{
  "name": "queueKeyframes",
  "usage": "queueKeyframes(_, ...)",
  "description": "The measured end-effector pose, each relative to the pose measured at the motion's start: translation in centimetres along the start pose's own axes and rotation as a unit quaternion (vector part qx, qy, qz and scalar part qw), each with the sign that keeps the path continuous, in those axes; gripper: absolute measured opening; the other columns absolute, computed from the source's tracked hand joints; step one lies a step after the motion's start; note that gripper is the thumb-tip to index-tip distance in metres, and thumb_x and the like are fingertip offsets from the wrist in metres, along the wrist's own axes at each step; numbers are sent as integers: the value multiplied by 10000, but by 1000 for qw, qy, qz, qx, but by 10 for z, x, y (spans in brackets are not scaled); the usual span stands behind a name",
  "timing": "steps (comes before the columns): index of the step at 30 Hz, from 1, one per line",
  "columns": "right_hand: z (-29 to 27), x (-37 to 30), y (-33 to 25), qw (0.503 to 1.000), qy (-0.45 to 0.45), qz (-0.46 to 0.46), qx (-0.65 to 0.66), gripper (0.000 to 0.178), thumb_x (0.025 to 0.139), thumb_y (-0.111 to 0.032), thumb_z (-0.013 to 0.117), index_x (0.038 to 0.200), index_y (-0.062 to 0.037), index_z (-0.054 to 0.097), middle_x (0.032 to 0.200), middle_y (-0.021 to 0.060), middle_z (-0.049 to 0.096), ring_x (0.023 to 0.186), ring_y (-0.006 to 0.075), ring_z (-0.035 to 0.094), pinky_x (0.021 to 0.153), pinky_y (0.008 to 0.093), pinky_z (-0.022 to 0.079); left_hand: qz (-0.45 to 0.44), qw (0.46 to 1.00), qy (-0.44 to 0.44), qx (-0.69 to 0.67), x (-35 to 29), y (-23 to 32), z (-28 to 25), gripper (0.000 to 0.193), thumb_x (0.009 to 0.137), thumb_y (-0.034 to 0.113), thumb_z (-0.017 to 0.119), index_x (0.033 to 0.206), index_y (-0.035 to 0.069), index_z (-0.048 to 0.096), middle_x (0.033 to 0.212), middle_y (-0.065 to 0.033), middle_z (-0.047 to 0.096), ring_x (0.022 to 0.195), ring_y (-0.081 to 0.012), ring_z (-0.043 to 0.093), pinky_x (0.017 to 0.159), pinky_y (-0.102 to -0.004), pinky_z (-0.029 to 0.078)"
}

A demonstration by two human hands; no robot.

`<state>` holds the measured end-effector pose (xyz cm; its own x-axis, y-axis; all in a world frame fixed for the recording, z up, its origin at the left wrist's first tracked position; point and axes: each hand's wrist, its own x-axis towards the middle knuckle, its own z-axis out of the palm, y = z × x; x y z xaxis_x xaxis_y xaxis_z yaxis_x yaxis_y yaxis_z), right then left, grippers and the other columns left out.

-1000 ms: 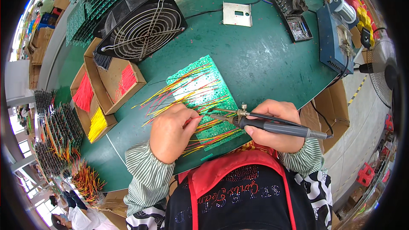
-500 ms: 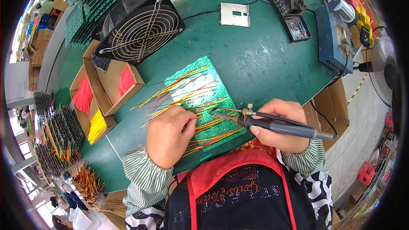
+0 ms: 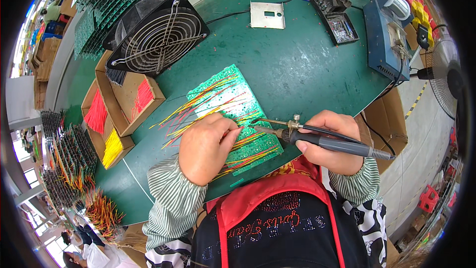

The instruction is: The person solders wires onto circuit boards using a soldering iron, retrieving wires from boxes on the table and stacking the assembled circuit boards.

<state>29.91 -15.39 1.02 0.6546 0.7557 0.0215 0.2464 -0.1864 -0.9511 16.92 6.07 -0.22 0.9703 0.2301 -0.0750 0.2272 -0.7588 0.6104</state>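
Observation:
A green circuit board panel (image 3: 255, 161) lies on the green table, with rows of red, yellow and black wires (image 3: 198, 100) trailing off its left side. In my right hand (image 3: 331, 141) is a grey soldering iron (image 3: 337, 145) with a thin metal feed tube (image 3: 272, 121) fixed along it. Its tip points left, over the middle of the panel. My left hand (image 3: 206, 145) pinches a red wire (image 3: 240, 129) close to that tip, above the board. Whether tip and wire touch is too small to tell.
Cardboard trays of red and yellow wires (image 3: 113, 147) stand at left, beside a black fan (image 3: 161, 34). Farther back lie a white metal plate (image 3: 267, 15) and an open black case (image 3: 331, 12). A blue soldering station (image 3: 384, 39) with a solder spool (image 3: 394, 2) sits at right.
My left hand has moved right and slightly up across the board, with the wire end nearer the iron's tip. The soldering iron has shifted slightly right.

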Motion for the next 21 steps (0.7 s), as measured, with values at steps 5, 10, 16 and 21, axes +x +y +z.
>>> queueKeyframes(5, 3, 3, 2, 1000, -4, -2, 11, 173, 703, -95, 732, 803, -10, 620, 647, 55, 636, 558, 99, 608, 514, 239, 465, -10, 1000, -11, -14, 1, -1, 0, 91, 774, 84, 695, 791, 13, 640, 717, -82, 581, 563, -196, 568, 526, -314, 439)
queueKeyframes(10, 3, 7, 5, 999, -14, -38, -4, 166, 697, -81, 726, 798, -8, 615, 622, 48, 623, 543, 96, 600, 500, 245, 457, -10, 1000, -13, -4, 3, -2, 0, 99, 772, 87, 697, 779, 11, 635, 712, -81, 576, 558, -196, 563, 522, -312, 439)
queueKeyframes(16, 0, 4, 0, 1000, 1, -14, 10, 172, 692, -85, 733, 797, -12, 617, 649, 53, 636, 553, 110, 613, 512, 243, 465, -7, 1000, -14, 0, 3, -1, 1, 92, 765, 80, 695, 769, 11, 634, 703, -83, 574, 564, -199, 566, 528, -319, 442)
queueKeyframes(21, -6, 2, -2, 1000, 10, -16, -14, 174, 697, -91, 734, 803, -12, 620, 673, 59, 647, 573, 108, 626, 526, 238, 473, 9, 999, 25, 31, 1, 4, -5, 69, 763, 68, 690, 788, 17, 651, 722, -88, 594, 594, -220, 582, 545, -322, 456)
